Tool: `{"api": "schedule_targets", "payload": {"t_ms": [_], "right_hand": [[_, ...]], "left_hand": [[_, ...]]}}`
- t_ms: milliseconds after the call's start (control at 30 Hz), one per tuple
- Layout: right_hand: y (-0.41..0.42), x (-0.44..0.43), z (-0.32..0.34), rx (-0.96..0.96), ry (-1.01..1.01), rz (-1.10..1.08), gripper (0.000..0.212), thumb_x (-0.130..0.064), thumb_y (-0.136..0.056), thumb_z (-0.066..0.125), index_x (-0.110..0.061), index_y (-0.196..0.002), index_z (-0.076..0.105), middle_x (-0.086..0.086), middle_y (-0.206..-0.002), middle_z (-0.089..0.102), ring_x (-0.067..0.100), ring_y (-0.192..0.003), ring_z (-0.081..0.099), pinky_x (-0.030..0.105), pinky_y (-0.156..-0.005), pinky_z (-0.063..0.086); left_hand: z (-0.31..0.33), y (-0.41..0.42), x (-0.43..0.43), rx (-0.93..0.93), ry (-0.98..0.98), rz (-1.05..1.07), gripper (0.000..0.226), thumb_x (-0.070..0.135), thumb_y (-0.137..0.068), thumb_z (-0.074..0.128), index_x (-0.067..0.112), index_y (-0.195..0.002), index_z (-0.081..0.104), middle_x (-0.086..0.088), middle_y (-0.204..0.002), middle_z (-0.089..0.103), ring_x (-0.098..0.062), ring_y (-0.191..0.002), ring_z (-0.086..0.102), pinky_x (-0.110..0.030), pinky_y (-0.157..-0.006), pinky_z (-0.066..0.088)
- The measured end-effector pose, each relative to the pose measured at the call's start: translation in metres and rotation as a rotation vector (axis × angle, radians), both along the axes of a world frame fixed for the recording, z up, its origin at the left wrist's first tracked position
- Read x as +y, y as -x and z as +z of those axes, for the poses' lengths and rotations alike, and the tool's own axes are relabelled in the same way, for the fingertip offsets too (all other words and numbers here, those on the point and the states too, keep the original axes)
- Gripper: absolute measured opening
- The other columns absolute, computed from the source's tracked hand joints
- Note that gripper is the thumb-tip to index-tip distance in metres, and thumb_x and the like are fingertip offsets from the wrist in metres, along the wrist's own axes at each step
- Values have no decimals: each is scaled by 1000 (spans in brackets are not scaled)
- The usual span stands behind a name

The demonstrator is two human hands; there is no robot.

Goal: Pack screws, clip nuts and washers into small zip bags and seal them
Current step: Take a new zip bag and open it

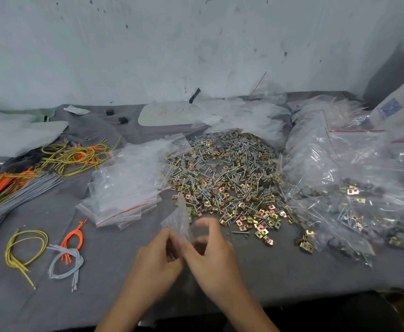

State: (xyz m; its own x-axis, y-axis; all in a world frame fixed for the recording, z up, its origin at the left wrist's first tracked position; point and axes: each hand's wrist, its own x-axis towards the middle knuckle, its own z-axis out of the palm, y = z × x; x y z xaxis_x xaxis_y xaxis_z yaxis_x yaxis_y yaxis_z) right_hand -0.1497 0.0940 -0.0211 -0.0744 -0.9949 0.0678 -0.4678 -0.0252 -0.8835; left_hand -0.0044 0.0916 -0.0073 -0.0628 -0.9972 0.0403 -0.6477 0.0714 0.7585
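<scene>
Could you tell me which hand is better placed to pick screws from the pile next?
Probably the right hand: the pile lies ahead on its side, while the left hand pinches the small bag.

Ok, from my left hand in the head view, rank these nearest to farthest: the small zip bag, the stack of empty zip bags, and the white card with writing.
1. small zip bag, pinched by the left hand.
2. stack of empty zip bags, ahead and to the left.
3. white card, far back by the wall.
</scene>
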Motion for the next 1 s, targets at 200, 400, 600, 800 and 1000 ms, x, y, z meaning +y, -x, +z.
{"api": "schedule_targets", "payload": {"t_ms": [200, 400, 600, 800, 1000], "right_hand": [[-1, 7, 16, 44, 159, -68, 34, -65, -90, 47, -32, -98, 54, -15, -83, 72, 9, -80, 68, 35, -73, 51], [-4, 4, 28, -175, 163, -35, 11, -30, -100, 53, -29, -91, 58, -9, -79, 69, 5, -69, 63, 35, -68, 50], [-19, -7, 35, -995, -146, 308, 10, -12, -97, 58, -8, -98, 66, 5, -87, 70, 11, -82, 66, 24, -70, 55], [-18, -24, 8, -378, -104, 156, 4, -24, -92, 68, -21, -94, 67, -1, -73, 68, 17, -65, 61, 39, -61, 55], [-17, -23, -1, -123, -36, 99, 14, -22, -87, 70, -29, -91, 58, -13, -77, 70, -5, -72, 64, 14, -65, 49]], "left_hand": [[18, 12, 6, -53, 102, -124, 21, 20, -95, 61, 34, -96, 45, 5, -75, 69, -14, -67, 64, -40, -63, 49], [31, 15, 10, -127, 332, -72, 25, 38, -91, 60, 41, -104, 38, 14, -73, 60, -8, -57, 57, -31, -52, 43], [35, 3, 16, -343, 640, 28, 48, 33, -83, 51, 47, -129, 53, 15, -91, 65, -12, -80, 65, -37, -60, 56], [13, -11, 10, -382, 824, 182, 23, 31, -96, 49, 35, -111, 66, 5, -74, 57, -17, -72, 57, -32, -60, 45], [-16, -6, 2, -304, 549, 223, 28, 36, -84, 62, 38, -112, 60, 6, -76, 63, -18, -72, 65, -30, -58, 50]]}}
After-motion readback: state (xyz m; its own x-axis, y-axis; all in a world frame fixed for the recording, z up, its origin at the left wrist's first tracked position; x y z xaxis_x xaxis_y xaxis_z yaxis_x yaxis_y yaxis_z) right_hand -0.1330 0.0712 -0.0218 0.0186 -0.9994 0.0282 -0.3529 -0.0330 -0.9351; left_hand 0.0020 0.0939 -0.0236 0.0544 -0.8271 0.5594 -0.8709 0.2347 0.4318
